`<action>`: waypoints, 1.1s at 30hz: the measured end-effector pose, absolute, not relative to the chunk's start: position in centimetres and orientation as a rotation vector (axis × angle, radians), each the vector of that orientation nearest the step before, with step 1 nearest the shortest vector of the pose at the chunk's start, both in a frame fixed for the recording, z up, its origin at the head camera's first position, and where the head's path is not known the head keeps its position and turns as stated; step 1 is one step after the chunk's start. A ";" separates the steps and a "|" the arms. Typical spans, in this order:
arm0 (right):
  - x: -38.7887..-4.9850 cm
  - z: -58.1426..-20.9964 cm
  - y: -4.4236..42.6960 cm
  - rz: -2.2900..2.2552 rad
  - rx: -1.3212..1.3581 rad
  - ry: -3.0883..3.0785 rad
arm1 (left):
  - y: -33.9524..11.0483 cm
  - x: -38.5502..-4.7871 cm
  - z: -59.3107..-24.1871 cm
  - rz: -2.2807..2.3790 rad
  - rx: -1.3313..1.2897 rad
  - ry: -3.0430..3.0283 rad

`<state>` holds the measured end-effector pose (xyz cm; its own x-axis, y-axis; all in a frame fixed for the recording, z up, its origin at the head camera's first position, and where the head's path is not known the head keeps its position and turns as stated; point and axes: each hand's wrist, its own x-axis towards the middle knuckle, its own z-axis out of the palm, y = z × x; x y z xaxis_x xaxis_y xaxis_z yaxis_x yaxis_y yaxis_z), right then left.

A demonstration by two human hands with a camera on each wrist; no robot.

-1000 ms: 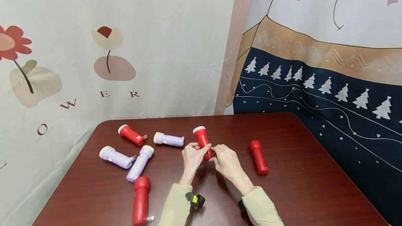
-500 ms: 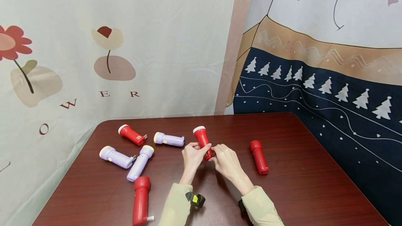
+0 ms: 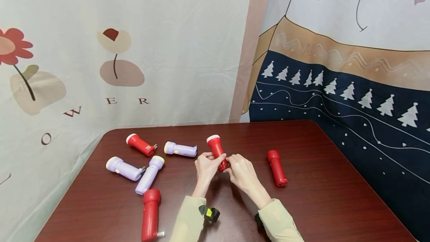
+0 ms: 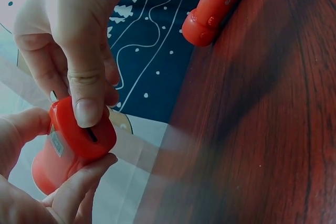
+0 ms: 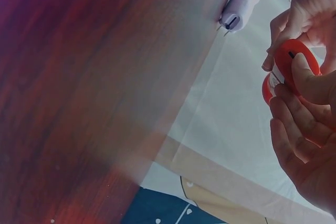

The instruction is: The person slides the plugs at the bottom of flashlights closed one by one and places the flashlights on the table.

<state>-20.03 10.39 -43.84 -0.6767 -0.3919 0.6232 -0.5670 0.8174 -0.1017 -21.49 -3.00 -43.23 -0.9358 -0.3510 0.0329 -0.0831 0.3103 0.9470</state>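
My left hand [image 3: 206, 167] grips a red flashlight [image 3: 215, 145] with a white head, which is held tilted above the table with the head pointing away. Thumb and fingers lie on opposite sides of its body. My right hand [image 3: 242, 171] pinches the tail end. In the left wrist view, the right thumb presses on the end face beside a dark slot, and a metal prong [image 4: 53, 96] sticks out at the edge. The right wrist view shows the same red flashlight [image 5: 286, 59] between both hands, the right fingers partly covering it.
On the brown table [image 3: 322, 204], an all-red flashlight [image 3: 277, 168] lies to the right. At left lie several more: a red one with white head [image 3: 140, 144], purple ones [image 3: 180, 149], [image 3: 125, 168], [image 3: 149, 174], and a red one with its plug out [image 3: 150, 216].
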 end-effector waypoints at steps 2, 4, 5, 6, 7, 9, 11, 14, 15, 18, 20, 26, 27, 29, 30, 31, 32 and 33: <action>-20.0 -43.8 10.4 0.377 0.702 -2.395 | -3.0 -21.5 -43.2 -1.674 0.395 -2.340; -20.0 -43.8 10.4 0.364 0.702 -2.390 | -3.0 -21.5 -43.2 -1.677 0.398 -2.339; -20.0 -43.8 10.4 0.357 0.704 -2.387 | -3.0 -21.4 -43.2 -1.679 0.398 -2.338; -20.0 -43.8 10.4 0.351 0.705 -2.383 | -3.0 -21.4 -43.2 -1.680 0.399 -2.338; -20.0 -43.8 10.4 0.346 0.707 -2.379 | -3.0 -21.4 -43.2 -1.680 0.401 -2.340; -20.0 -43.8 10.4 0.336 0.712 -2.374 | -3.0 -21.4 -43.1 -1.679 0.401 -2.342; -20.0 -43.7 10.4 0.337 0.713 -2.372 | -3.0 -21.4 -43.1 -1.680 0.401 -2.342; -20.0 -43.7 10.4 0.344 0.713 -2.377 | -2.9 -21.4 -43.1 -1.688 0.403 -2.341; -20.0 -43.7 10.4 0.350 0.711 -2.381 | -2.9 -21.4 -43.1 -1.691 0.404 -2.340; -20.0 -43.7 10.4 0.359 0.710 -2.384 | -2.9 -21.4 -43.1 -1.697 0.410 -2.338; -19.9 -43.7 10.4 0.358 0.710 -2.385 | -2.9 -21.3 -43.1 -1.695 0.413 -2.337; -19.9 -43.7 10.4 0.330 0.708 -2.369 | -2.8 -21.3 -43.1 -1.704 0.421 -2.336; -19.9 -43.7 10.4 0.324 0.708 -2.365 | -2.8 -21.4 -43.2 -1.707 0.423 -2.336; -19.9 -43.7 10.4 0.316 0.709 -2.358 | -2.8 -21.4 -43.2 -1.706 0.420 -2.335; -19.9 -43.8 10.4 0.312 0.710 -2.355 | -2.8 -21.4 -43.2 -1.706 0.419 -2.334; -19.9 -43.8 10.4 0.309 0.711 -2.353 | -2.8 -21.4 -43.2 -1.705 0.417 -2.334; -19.9 -43.7 10.4 0.307 0.712 -2.352 | -2.7 -21.4 -43.2 -1.703 0.419 -2.335; -20.0 -43.7 10.4 0.305 0.711 -2.351 | -2.7 -21.4 -43.2 -1.699 0.417 -2.335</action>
